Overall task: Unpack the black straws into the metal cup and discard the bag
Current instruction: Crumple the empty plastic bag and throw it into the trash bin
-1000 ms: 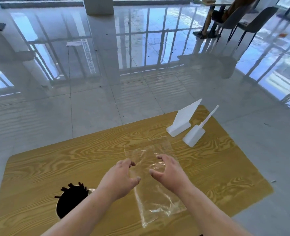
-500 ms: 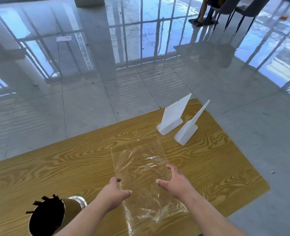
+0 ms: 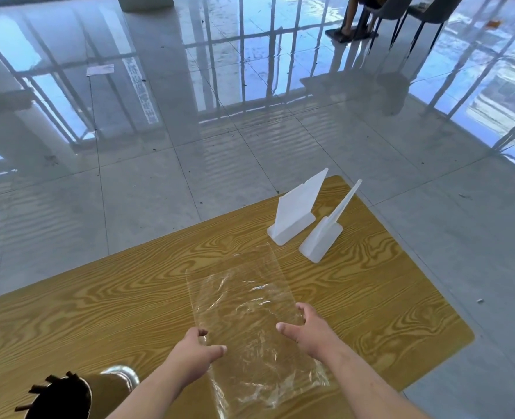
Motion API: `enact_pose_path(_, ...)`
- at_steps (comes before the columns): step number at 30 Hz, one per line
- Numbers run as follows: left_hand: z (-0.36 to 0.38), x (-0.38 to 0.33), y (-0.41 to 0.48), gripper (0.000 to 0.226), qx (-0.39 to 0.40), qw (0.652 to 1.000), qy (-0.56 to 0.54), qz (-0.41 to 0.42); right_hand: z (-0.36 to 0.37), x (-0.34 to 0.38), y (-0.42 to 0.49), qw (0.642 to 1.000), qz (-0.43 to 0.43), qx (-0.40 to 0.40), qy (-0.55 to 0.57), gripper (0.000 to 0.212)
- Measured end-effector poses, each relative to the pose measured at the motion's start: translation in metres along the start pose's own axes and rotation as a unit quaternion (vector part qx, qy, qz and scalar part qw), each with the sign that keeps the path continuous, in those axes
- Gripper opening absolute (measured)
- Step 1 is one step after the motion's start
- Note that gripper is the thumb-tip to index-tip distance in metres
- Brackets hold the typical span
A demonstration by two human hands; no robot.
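Head view: the empty bag (image 3: 250,313) lies flat on the table (image 3: 99,297), between both hands. The left hand (image 3: 194,350) and right hand (image 3: 306,331) touch its side edges, fingers spread, not closed on it. It looks thin and slick, so it may slip away. Pulling back may knock over the cup (image 3: 120,379) of straws (image 3: 59,397), just behind the left hand.

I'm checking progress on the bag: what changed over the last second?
Both hands drew apart over the bag: left hand now at its left edge, right hand at its right edge, fingertips touching it. The bag flat on the table, straws in the metal cup and white stands are unchanged.
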State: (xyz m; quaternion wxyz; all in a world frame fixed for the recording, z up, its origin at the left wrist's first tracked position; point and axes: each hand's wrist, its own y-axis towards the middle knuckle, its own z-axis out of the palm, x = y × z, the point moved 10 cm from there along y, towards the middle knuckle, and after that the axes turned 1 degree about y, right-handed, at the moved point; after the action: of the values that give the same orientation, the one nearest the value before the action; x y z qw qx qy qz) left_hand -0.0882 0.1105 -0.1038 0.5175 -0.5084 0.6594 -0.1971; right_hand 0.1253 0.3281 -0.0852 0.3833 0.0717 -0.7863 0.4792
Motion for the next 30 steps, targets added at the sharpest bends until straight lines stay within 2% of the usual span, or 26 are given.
enact_pose_path(5,0.008,-0.001,0.001,0.062,0.011,1.0,-0.018,-0.007,0.0,-0.005,0.003,0.999,0.012,0.001,0.032,0.095)
enact_pose_path(11,0.01,-0.012,-0.013,0.024,0.009,0.999,-0.041,0.003,-0.005,-0.007,-0.01,0.996,0.07,-0.036,0.03,0.077)
enact_pose_path(13,0.008,-0.013,-0.017,0.019,0.01,0.998,-0.063,0.005,-0.008,-0.005,-0.015,0.996,0.072,-0.049,0.033,0.07)
enact_pose_path(15,0.005,-0.014,-0.022,0.02,0.008,0.997,-0.078,0.01,-0.008,-0.001,-0.022,0.995,0.07,-0.054,0.036,0.054)
enact_pose_path(18,-0.004,-0.013,-0.025,0.017,-0.016,0.995,-0.099,0.02,-0.006,0.009,-0.033,0.996,0.043,-0.057,0.053,0.011)
enact_pose_path(19,-0.01,-0.013,-0.026,0.014,-0.035,0.993,-0.107,0.025,-0.008,0.012,-0.037,0.995,0.034,-0.07,0.056,0.003)
enact_pose_path(23,-0.031,-0.018,-0.035,0.005,-0.084,0.985,-0.138,0.063,-0.017,0.021,-0.058,0.989,-0.007,-0.127,0.07,0.025)
enact_pose_path(25,-0.038,-0.021,-0.041,0.005,-0.09,0.981,-0.152,0.082,-0.019,0.026,-0.071,0.985,-0.022,-0.14,0.102,0.022)
enact_pose_path(28,-0.045,-0.026,-0.054,0.019,-0.072,0.974,-0.194,0.094,-0.02,0.03,-0.088,0.976,-0.039,-0.156,0.145,0.009)
enact_pose_path(30,-0.045,-0.029,-0.064,0.026,-0.036,0.969,-0.227,0.089,-0.017,0.031,-0.098,0.969,-0.046,-0.169,0.174,0.014)
